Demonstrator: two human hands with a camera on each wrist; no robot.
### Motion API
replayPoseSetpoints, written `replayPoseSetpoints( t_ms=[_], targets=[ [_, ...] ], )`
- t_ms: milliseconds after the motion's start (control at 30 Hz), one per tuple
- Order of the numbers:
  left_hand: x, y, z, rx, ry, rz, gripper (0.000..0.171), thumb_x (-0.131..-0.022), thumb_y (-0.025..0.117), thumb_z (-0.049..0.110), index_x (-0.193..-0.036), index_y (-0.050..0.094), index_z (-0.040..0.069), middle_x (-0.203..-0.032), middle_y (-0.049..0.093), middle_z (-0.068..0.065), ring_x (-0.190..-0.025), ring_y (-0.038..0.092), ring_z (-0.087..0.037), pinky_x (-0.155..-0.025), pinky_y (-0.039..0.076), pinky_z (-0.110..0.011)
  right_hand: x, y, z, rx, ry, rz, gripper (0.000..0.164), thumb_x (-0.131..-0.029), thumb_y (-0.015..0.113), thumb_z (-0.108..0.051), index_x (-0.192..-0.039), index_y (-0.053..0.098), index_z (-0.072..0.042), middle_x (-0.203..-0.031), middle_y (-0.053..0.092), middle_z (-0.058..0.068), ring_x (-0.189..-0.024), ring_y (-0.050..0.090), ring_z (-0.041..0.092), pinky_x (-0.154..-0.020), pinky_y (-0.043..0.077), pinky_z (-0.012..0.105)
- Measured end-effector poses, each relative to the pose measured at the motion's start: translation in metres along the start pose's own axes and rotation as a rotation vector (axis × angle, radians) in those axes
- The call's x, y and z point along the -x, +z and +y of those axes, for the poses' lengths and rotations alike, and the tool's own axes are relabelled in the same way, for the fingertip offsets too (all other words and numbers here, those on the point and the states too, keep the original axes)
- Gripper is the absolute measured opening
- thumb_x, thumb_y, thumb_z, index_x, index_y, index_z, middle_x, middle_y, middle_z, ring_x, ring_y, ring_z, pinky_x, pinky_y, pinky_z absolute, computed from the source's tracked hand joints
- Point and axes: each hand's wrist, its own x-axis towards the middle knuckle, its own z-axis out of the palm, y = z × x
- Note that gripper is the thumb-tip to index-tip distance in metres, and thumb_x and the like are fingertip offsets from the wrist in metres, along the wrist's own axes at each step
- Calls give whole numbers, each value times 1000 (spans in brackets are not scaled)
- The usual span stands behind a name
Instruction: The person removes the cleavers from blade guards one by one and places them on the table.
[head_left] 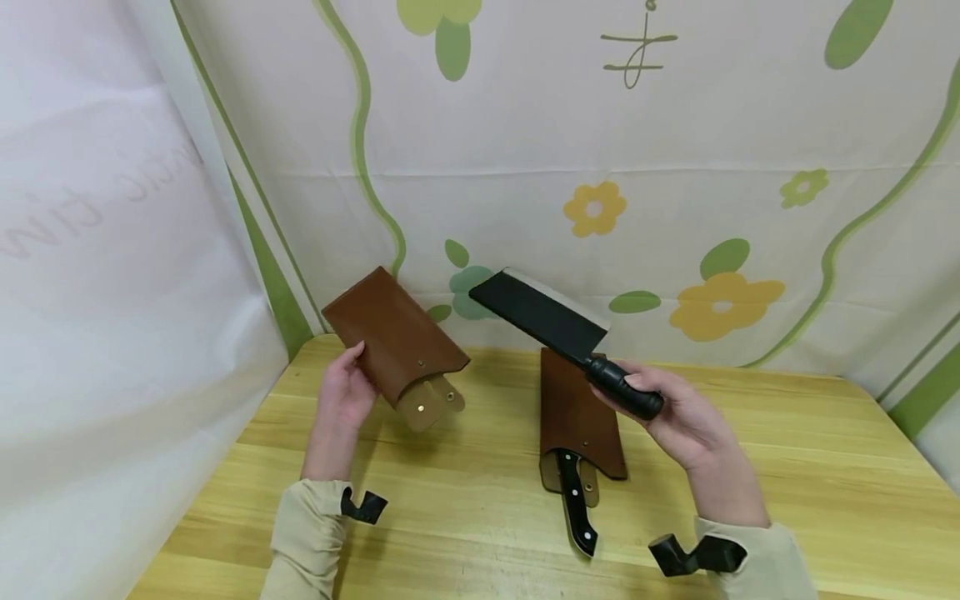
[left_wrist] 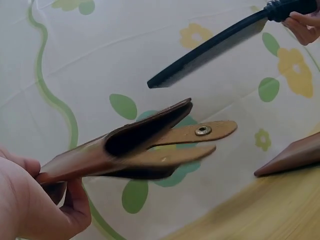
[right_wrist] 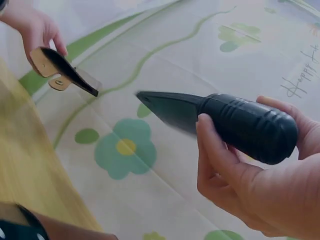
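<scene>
My left hand [head_left: 348,390] grips a brown leather knife sheath [head_left: 390,333] by its side edge, raised over the table. The sheath's mouth [left_wrist: 145,135] gapes toward the right, and two tan strap ends with a metal snap [left_wrist: 203,130] stick out of it. My right hand [head_left: 686,417] holds a black-bladed cleaver [head_left: 536,315] by its black handle [right_wrist: 250,127]. Its blade points up and left toward the sheath, apart from it. Below the cleaver, a second brown sheath [head_left: 570,417] lies on the table with a black riveted knife handle [head_left: 576,504] protruding from it.
The wooden table [head_left: 465,517] reaches back to a white cloth backdrop [head_left: 487,125] printed with flowers and vines. Another white cloth [head_left: 112,292] hangs along the left side. Black wrist mounts [head_left: 365,505] sit at both sleeves.
</scene>
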Motion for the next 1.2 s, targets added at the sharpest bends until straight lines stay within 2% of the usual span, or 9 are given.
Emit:
replayPoseSetpoints(
  t_ms=[67,167,233,300,367,533,867,1033,1200],
  targets=[
    [0,0,0,-14,-5,15,10,-111,43,13,-114,52,11,-100,70,0,-97,64,-12,-92,47,-25,-1,2,3,-63,37,-8,35,-97,50,17,-132,55,13,-133,54,23,-119,65,39,-103,51,40],
    [0,0,0,-58,-1,24,13,-111,44,13,-109,56,10,-98,69,1,-94,64,-12,-90,48,-24,-2,6,6,-154,110,-38,66,-99,48,16,-157,17,8,-133,53,28,-117,66,40,-97,53,30],
    [0,-1,0,-85,2,22,17,-111,42,12,-105,57,10,-96,69,1,-93,64,-11,-89,49,-23,-3,8,9,-191,146,-57,84,-101,45,16,-161,-11,0,-132,52,32,-117,66,41,-90,55,22],
    [1,-1,0,-112,8,26,21,-111,40,10,-102,58,9,-95,68,1,-91,63,-12,-87,49,-23,-4,10,12,-179,153,-58,91,-102,43,15,-159,-24,-5,-131,52,34,-115,67,39,-87,56,22],
    [0,0,0,-142,10,30,21,-111,38,9,-103,57,8,-94,68,0,-90,63,-12,-86,49,-23,-5,11,13,-155,139,-46,91,-101,43,15,-160,-24,-4,-131,52,33,-116,67,39,-85,57,22],
    [2,2,-2,-214,-6,9,13,-111,37,11,-117,49,10,-99,66,2,-95,62,-10,-90,48,-23,-7,8,16,-1,90,-10,87,-101,47,13,-160,-16,4,-146,32,31,-118,66,35,-90,56,25],
    [-3,4,-8,-335,37,-10,15,-106,39,3,-117,45,10,-107,58,1,-99,57,-12,-93,46,-24,-11,15,19,250,48,43,82,-101,49,12,-159,-9,10,-163,-2,36,-116,68,27,-95,54,26],
    [-5,3,-10,-386,54,-32,25,-100,39,-2,-121,47,9,-111,56,-1,-101,56,-14,-92,46,-25,-17,25,23,333,51,87,77,-100,49,10,-160,1,11,-162,8,38,-117,66,23,-97,52,26],
    [-4,3,-9,-390,55,-42,24,-104,39,-3,-121,50,11,-101,64,1,-92,64,-13,-84,52,-25,-21,33,31,376,13,131,71,-99,51,10,-158,12,13,-153,33,35,-115,68,22,-96,53,26]
  ],
)
